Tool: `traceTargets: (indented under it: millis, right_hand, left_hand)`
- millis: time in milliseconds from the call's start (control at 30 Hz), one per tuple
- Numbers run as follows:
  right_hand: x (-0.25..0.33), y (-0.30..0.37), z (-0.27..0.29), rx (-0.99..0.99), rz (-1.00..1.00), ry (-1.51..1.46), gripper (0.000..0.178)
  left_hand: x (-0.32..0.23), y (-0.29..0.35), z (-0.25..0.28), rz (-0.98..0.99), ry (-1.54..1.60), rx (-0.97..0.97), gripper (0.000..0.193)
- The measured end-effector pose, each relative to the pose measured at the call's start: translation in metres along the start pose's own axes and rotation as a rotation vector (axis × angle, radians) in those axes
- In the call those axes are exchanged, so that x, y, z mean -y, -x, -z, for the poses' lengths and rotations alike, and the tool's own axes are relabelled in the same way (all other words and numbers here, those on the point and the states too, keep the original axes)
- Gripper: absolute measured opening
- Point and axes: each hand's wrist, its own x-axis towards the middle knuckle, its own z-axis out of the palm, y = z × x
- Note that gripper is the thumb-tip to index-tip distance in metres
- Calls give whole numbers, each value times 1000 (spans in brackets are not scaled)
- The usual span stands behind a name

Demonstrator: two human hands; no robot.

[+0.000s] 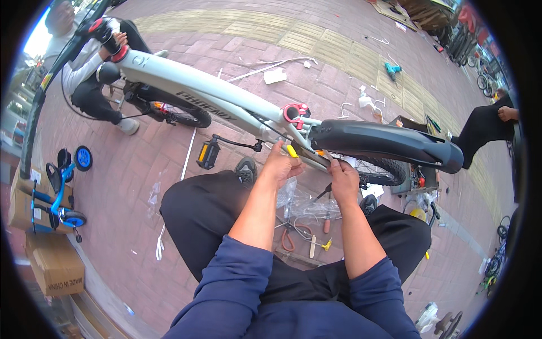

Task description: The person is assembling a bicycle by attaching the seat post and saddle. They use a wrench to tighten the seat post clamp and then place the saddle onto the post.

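A pale grey bicycle frame (192,87) stands across in front of me, with a red seat clamp (294,114) and a black rear mudguard (384,140). My left hand (278,166) is closed beside the frame's lower rear part. A yellow handle-like piece (292,151) sticks up from its fingers; the rest of that tool is hidden. My right hand (343,176) is pinched at the thin stays just ahead of the rear wheel (384,170). What lies between its fingertips cannot be made out. To the left of my left hand hangs a black pedal (208,155) with an orange reflector.
Between my feet lie a crumpled plastic bag (316,208) and several hand tools. A toolbox (424,178) stands beyond the rear wheel, a teal power drill (393,70) farther off. One person (84,73) sits by the handlebar; another's leg (484,133) shows right. Cardboard boxes (53,263) and a blue children's bike (59,198) are left.
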Motion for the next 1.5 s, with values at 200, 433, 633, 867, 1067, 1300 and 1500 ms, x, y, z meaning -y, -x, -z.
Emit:
traceTargets:
  millis: [200,433,633,867,1067,1300,1500]
  right_hand:
    - [-1,-1,10,23,-35,76,37]
    - [-2,2,10,45,-39,114,39]
    - [-1,5,6,8,-46,146,38]
    - [4,6,6,21,-58,145,41]
    - [-4,5,8,29,-28,86,31]
    - [2,5,7,30,-21,136,30]
    - [-1,5,8,27,-12,107,30]
  left_hand:
    - [16,-24,10,3,428,81,105]
    - [20,-45,-18,-208,710,-186,77]
    - [24,-68,-23,-199,886,-45,93]
    - [10,-69,-30,-202,939,-66,83]
    - [-6,-58,-42,-182,916,-272,71]
    - [-10,-54,-43,-220,857,-294,70]
    - [-5,-57,-45,-253,850,-202,46]
